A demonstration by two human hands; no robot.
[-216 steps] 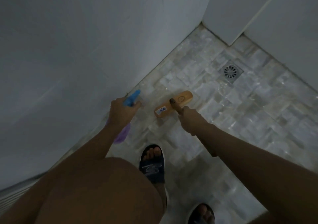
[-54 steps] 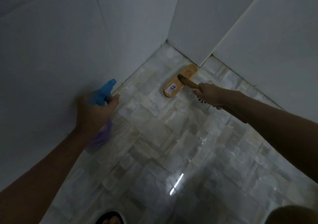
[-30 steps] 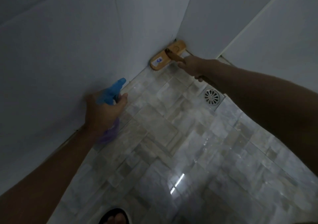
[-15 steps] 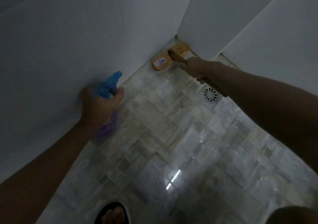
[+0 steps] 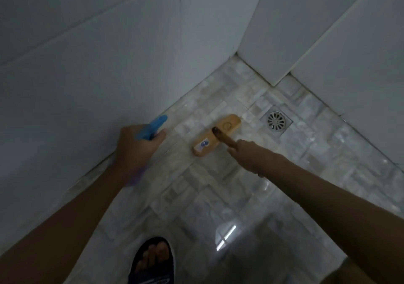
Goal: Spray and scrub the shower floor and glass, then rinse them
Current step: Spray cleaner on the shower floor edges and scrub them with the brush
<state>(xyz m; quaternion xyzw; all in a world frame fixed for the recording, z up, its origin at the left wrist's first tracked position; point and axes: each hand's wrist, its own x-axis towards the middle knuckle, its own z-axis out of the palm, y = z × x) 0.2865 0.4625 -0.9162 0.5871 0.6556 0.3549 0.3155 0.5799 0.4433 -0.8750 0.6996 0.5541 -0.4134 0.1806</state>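
Down on the shower floor, pale mosaic tile with a wet sheen, the scrub brush sits flat, its orange wooden head running long from lower left to upper right, the far end aimed toward the round metal drain and stopping just short of it. A small sticker shows on the near half of the head, a round stamp on the far half. The dark brown handle rises from the middle of the head and slants back toward the lower right, straight into the right hand, whose fingers are wrapped tight around it. Over on the other side, the left hand has a spray bottle, blue trigger head pointing up and to the right along the base of the grey wall tiles, purple body poking out below the wrist; the fingers are curled around the neck with the thumb across the front, and whether the trigger is pressed cannot be told. The bottle is held near the brush, a little to its left, not touching it. At the bottom edge a foot in a dark sandal stands on the tiles, and a bright strip of light reflects off the wet floor beside it
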